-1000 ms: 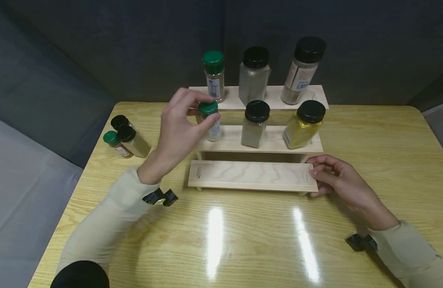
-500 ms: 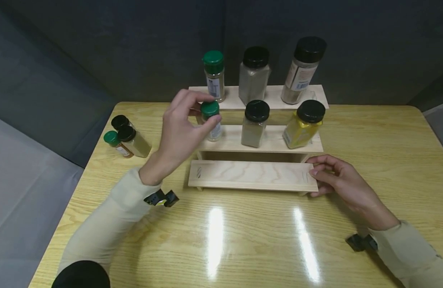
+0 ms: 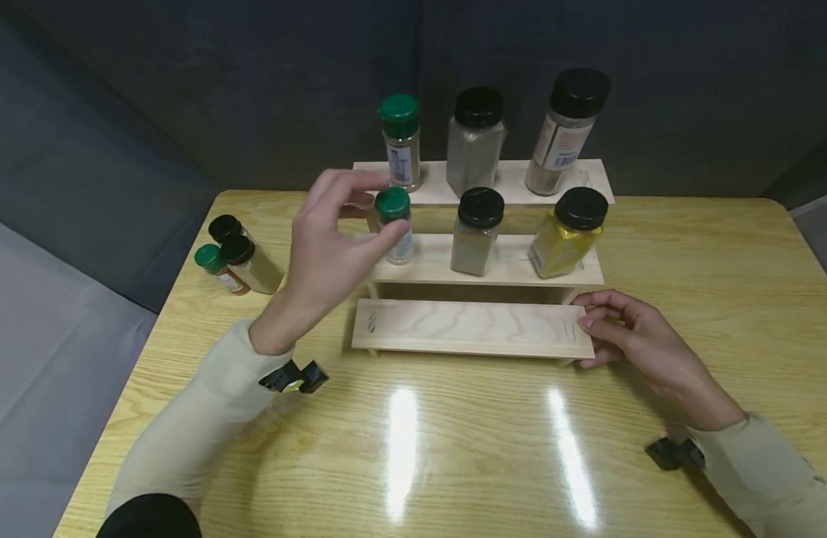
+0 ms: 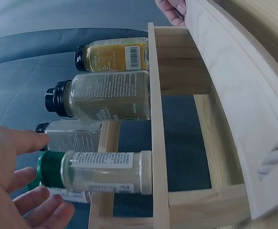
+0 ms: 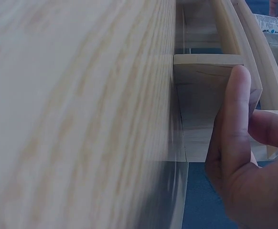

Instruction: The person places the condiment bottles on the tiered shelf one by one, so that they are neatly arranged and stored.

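My left hand (image 3: pixel 329 258) is beside a small spice jar with a green lid (image 3: pixel 393 203), at the left end of the middle step. The jar (image 4: pixel 108 172) stands on the step, and the left wrist view shows thumb and fingers spread loosely around its lid with a gap. At the right end of the wooden spice rack (image 3: pixel 474 327), my right hand (image 3: pixel 645 347) grips the lowest step, thumb on top and other fingers behind and under the edge. The right wrist view shows a finger (image 5: pixel 237 102) lying along that end.
A square black-lidded jar (image 3: pixel 477 243) and a yellow jar (image 3: pixel 562 243) share the middle step. Three taller jars, including a green-lidded one (image 3: pixel 401 153), line the top step. Several small jars (image 3: pixel 255 269) cluster on the table's left side. A dark cloth (image 3: pixel 285 90) hangs behind.
My left hand's fingers have spread away from the green-lidded jar's lid, and the hand has drawn back slightly left. The jar stays on the step. The right hand has not moved.
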`<state>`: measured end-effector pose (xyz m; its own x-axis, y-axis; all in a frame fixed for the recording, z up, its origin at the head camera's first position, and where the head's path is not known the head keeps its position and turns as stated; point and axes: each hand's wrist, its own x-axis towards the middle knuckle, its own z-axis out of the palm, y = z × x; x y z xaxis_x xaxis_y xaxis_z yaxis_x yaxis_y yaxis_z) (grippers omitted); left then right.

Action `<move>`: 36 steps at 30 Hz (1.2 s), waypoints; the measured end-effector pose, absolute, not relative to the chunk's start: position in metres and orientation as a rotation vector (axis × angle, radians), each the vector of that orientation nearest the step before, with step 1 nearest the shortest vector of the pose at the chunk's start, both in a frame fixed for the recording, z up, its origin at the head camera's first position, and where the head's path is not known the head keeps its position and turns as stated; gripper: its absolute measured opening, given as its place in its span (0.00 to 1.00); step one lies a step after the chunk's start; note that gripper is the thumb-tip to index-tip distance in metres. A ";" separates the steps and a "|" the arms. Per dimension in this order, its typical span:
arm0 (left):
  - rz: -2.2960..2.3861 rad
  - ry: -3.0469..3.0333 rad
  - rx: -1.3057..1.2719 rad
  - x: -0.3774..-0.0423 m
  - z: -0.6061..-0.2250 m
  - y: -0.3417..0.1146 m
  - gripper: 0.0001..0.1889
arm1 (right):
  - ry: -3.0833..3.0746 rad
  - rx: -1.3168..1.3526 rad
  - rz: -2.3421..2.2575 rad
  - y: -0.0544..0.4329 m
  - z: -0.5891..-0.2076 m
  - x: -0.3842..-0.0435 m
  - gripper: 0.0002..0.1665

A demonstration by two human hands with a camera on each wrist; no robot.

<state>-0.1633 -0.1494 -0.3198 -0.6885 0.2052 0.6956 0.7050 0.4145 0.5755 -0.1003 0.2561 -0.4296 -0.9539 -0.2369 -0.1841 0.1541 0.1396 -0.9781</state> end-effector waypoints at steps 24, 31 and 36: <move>-1.278 -2.046 -0.194 -0.135 -0.349 -0.273 0.16 | 2.077 -0.057 -1.912 0.256 -0.430 -0.102 0.13; -1.244 -2.085 0.029 -0.136 -0.362 -0.307 0.15 | 2.054 -0.048 -1.946 0.257 -0.431 -0.102 0.13; -1.214 -2.087 0.123 -0.138 -0.370 -0.328 0.14 | 2.043 -0.050 -1.959 0.257 -0.432 -0.101 0.13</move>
